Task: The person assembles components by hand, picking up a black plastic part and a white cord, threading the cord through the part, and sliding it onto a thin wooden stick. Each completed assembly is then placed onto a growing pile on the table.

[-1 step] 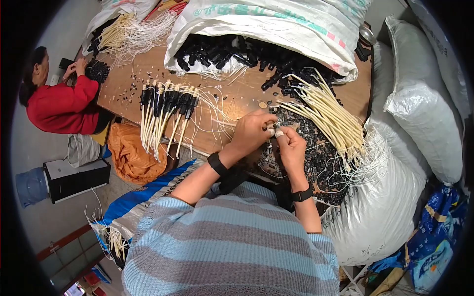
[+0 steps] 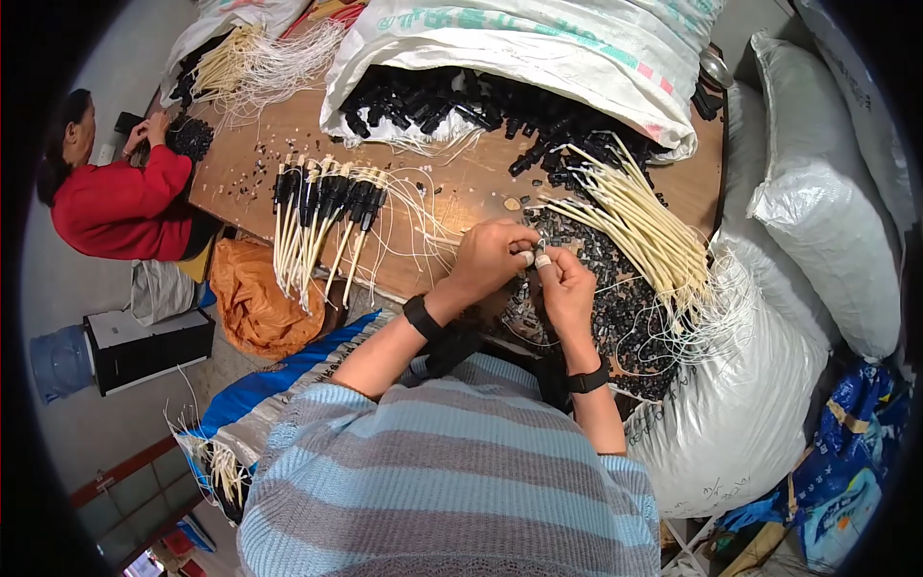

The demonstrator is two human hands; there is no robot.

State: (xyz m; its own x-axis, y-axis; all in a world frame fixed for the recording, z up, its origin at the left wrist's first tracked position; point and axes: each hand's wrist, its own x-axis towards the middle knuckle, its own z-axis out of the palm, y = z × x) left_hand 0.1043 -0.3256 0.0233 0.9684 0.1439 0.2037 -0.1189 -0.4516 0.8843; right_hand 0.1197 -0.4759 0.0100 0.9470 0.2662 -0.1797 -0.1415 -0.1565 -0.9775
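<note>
Two hands meeting over the tabletop (image 2: 461,192): left hand (image 2: 490,255) curled, fingertips pinching a small pale piece (image 2: 535,258), right hand (image 2: 567,284) pinching the same piece from the other side, just above the heap of small black parts (image 2: 615,308). Best done by keeping wrists low, gripping close to the joint, pressing straight. Finished black-capped cords (image 2: 322,216) fanned to the left, cream cords (image 2: 644,226) bundled to the right. White woven sack (image 2: 538,48) with green and red print lying open at the far edge, spilling black connectors; plain white sacks (image 2: 827,163) stacked at right; blue printed bag (image 2: 846,481) low right
</note>
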